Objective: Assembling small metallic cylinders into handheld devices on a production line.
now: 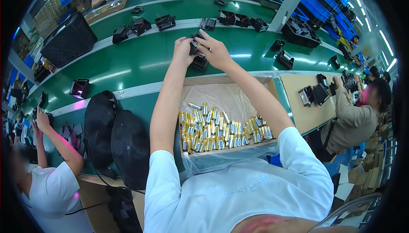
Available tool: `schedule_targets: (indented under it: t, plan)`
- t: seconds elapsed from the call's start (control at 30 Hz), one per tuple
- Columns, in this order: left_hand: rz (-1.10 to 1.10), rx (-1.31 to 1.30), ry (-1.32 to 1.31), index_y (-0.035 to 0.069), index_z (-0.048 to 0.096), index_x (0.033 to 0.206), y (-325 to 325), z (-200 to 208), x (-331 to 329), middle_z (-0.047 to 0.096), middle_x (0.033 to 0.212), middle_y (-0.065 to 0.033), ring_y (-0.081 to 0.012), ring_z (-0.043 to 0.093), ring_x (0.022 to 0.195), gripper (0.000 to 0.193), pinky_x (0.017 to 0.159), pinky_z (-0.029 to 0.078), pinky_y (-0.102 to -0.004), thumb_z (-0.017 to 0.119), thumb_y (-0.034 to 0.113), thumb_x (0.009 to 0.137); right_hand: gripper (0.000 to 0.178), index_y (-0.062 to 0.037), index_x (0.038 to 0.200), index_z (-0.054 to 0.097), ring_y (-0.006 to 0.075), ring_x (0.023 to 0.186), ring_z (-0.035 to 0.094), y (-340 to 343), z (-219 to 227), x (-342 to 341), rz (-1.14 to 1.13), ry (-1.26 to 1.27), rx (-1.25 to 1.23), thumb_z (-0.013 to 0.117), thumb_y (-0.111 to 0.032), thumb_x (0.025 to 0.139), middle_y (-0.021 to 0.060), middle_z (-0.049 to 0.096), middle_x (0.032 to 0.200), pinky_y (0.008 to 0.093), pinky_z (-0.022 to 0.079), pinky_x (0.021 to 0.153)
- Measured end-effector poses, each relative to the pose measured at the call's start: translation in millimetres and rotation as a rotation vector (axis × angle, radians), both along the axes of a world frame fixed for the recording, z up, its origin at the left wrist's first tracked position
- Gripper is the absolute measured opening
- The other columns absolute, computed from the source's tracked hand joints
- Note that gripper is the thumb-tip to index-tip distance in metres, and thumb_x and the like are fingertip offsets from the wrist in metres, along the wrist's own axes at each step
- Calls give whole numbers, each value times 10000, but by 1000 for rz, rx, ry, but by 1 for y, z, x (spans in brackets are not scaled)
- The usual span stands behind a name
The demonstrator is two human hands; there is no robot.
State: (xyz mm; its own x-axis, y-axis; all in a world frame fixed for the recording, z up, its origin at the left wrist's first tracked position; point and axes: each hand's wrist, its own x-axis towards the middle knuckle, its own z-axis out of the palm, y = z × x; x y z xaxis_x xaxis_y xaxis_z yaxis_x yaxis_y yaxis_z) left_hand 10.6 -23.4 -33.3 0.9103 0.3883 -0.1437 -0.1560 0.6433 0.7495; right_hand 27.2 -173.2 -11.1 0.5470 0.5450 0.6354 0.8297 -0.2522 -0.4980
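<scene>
Over the green bench my left hand (pixel 183 52) is closed around a small black plastic device (pixel 194 46). My right hand (pixel 216 53) presses against the same device from the right, index finger raised and the other fingers bent at it. Whether a battery is between those fingers is too small to tell. Just below my hands lies another black device (pixel 199 62), partly covered by them. Between my forearms, a shallow cardboard box (pixel 232 80) with a brown paper lining holds many loose gold-and-silver batteries (pixel 217 130), heaped toward its near side.
Black devices (pixel 166 21) line the rail beyond the green conveyor (pixel 140 64); another device (pixel 79 88) rests left. Black mesh cushions (pixel 128 139) sit beside the box. At right, a co-worker (pixel 358 105) handles devices over cardboard (pixel 304 116); a second co-worker (pixel 51 173) works at left.
</scene>
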Motion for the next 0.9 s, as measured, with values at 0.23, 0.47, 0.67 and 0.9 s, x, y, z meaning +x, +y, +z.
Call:
schedule_targets:
  t: [0.23, 0.47, 0.67, 0.9]
  plan:
    - [24, 89, 50, 5, 307, 1312, -4, 2, -3, 447, 1195, -266, -334, 566, 987, 623, 728, 560, -451, 651, 12, 793, 288, -56, 1166, 673, 213, 838, 648, -6, 8, 26, -46, 17, 20, 624, -84, 884, 88, 681, 1211, 286, 500, 743]
    - [-100, 368, 22, 12, 298, 1344, -7, 4, -7, 498, 1156, -255, -304, 621, 902, 747, 700, 556, -384, 712, -11, 723, 315, -57, 1180, 665, 270, 810, 661, 16, 29, 55, 23, -167, -183, 634, -148, 879, 107, 711, 1088, 329, 520, 768]
    - [-47, 456, 30, 14, 311, 1355, -6, 7, -12, 544, 1117, -253, -288, 649, 841, 779, 686, 555, -353, 720, -30, 694, 267, -29, 1109, 694, 212, 750, 645, 20, 40, 53, -128, 280, -369, 639, -162, 885, 74, 722, 955, 301, 524, 736]
    - [0, 783, 82, 7, 362, 1329, -7, 20, -17, 562, 1104, -249, -279, 650, 833, 746, 702, 556, -344, 707, -56, 670, 268, -22, 1002, 732, 230, 690, 674, 21, -14, 68, -52, 680, -55, 623, -236, 884, 100, 705, 791, 328, 535, 650]
